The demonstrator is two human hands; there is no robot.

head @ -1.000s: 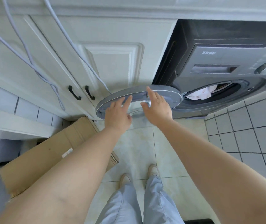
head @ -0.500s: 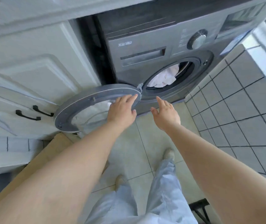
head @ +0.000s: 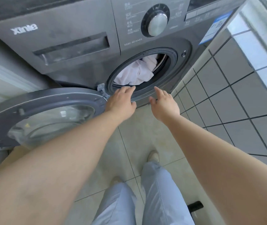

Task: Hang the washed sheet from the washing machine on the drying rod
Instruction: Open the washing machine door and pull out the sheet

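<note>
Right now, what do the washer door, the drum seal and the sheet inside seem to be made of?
The washer door: a matte grey frame, probably plastic, around a clear bowl that reflects light, glass or clear plastic.
The drum seal: a dark, dull ring with folded lips, likely rubber.
The sheet: white woven cloth, crumpled in soft folds; whether cotton or a blend cannot be told.

Most of the white sheet (head: 138,73) is lying out of sight inside the drum. The open door (head: 37,114) is running off the left edge. Small panel labels beside the dial (head: 156,20) are blurring, possibly wash settings.
</note>
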